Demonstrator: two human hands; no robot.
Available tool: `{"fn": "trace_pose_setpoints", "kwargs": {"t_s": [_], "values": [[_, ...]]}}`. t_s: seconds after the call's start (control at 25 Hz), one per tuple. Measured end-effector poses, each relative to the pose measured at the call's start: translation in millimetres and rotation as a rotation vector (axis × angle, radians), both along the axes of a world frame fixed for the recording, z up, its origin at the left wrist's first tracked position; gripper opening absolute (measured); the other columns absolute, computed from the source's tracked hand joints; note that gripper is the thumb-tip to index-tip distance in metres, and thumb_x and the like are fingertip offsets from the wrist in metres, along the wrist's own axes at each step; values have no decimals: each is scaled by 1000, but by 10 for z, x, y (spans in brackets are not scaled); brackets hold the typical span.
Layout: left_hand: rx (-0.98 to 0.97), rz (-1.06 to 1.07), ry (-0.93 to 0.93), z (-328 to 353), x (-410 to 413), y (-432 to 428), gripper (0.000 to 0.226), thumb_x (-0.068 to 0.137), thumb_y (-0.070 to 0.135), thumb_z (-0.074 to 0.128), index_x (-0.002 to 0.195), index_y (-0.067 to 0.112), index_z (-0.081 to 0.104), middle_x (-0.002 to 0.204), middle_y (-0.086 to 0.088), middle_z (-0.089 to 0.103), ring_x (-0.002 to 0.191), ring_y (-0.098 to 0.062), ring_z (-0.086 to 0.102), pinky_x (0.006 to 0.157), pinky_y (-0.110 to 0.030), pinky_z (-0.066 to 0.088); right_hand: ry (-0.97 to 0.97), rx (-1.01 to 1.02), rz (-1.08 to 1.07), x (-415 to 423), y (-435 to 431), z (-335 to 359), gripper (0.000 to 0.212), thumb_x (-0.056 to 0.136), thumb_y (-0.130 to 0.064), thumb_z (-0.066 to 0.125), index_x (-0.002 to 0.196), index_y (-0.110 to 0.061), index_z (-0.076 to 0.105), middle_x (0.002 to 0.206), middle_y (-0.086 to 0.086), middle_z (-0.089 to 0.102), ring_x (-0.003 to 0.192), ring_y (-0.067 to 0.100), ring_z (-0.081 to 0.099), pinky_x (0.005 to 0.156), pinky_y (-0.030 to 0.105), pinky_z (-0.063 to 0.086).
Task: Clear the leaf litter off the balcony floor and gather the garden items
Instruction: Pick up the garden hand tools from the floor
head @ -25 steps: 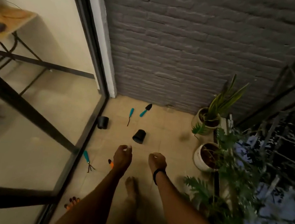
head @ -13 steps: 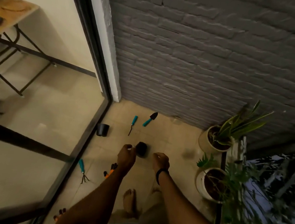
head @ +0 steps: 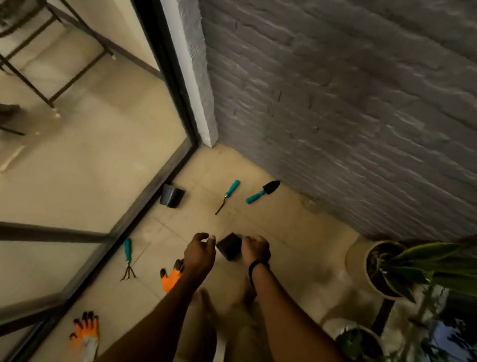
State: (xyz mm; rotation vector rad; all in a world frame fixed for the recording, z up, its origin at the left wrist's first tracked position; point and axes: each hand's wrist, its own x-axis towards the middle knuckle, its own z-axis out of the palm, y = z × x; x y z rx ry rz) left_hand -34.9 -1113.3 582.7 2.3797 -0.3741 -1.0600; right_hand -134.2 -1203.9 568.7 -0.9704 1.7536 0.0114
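Note:
A small black pot point(head: 230, 246) lies on the tiled balcony floor, and in the picture it sits between my two hands. My left hand point(head: 200, 250) hangs loosely curled just left of it; my right hand point(head: 256, 249), above a black wristband, is loosely curled at its right edge. Whether either touches the pot cannot be told. A second black pot point(head: 172, 195) stands by the door frame. A teal trowel point(head: 261, 191), a teal weeder point(head: 228, 196) and a teal hand rake point(head: 128, 257) lie about. Two orange gloves point(head: 171, 276) point(head: 86, 332) lie nearer me.
A glass sliding door point(head: 139, 198) runs along the left and a grey brick wall point(head: 359, 120) closes the far end. Two potted plants point(head: 383, 267) point(head: 361, 343) stand at the right by the railing. My bare foot point(head: 207, 306) is below my hands.
I have moved forward and the view has tilted. The black pot, earlier beyond my hands, now appears between them. Both hands keep the same loosely curled pose.

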Motion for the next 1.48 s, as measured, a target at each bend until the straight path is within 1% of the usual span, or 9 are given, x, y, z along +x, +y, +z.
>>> {"fn": "trace_pose_setpoints", "kwargs": {"t_s": [0.2,0.36,0.52,0.72,0.88,1.04,1.16,1.32,1.48], "values": [[29,31,69,-545,28,-302,43,105,38,46,137,10,51,127,-9,65,104,-22,65,92,-42,55,-28,43,12,94,-434,-591,24,94,-18,50,103,-3,66,103,13,66,90,25,59,79,33,50],[47,24,31,-1233,200,-590,41,104,38,47,136,12,52,129,-8,64,110,-21,64,93,-45,55,-43,85,-3,111,-710,-1330,12,89,-18,50,80,-13,56,86,8,59,78,21,53,68,30,43],[67,5,35,-2185,421,-882,40,104,36,49,135,12,52,127,-10,65,108,-23,64,92,-44,55,-23,102,7,179,-971,-2323,9,91,-17,52,82,-13,54,83,4,57,76,18,52,64,25,42],[97,-36,52,-3507,588,-1128,38,105,32,47,136,12,51,120,-10,67,84,-15,63,78,-34,54,-28,154,-108,329,-1179,-3831,17,88,-20,55,74,-12,60,84,6,65,87,28,65,82,41,57],[103,-107,22,-4604,670,-1315,36,105,30,49,134,10,53,116,-9,68,72,-2,57,62,-20,45,1,174,-169,446,-1419,-5061,39,89,-43,57,105,-9,69,105,11,71,97,27,67,90,46,56],[95,-145,-51,-5609,841,-1569,38,102,35,51,132,11,52,118,-12,63,94,-20,62,81,-42,57,62,51,-220,585,-1841,-5900,58,87,-60,55,106,-6,66,102,11,71,91,25,68,80,38,58],[115,-137,-117,-6149,977,-1780,47,100,40,53,140,15,45,131,-12,50,111,-25,54,91,-45,54,109,-40,-196,697,-2195,-6311,68,84,-69,54,109,-6,63,101,9,68,87,22,64,70,33,54],[79,-162,-211,-6480,1075,-1941,55,99,44,50,146,18,36,135,-12,41,109,-24,47,89,-44,53,221,-186,-216,869,-2401,-6590,75,80,-73,57,118,-8,56,108,8,65,91,22,64,69,31,53],[94,-213,-289,-6618,1112,-2033,45,100,39,48,140,18,40,127,-11,44,100,-19,41,86,-40,48,224,-249,-255,942,-2378,-6714,60,88,-50,64,124,-3,53,115,12,64,99,26,64,72,31,50]]}}
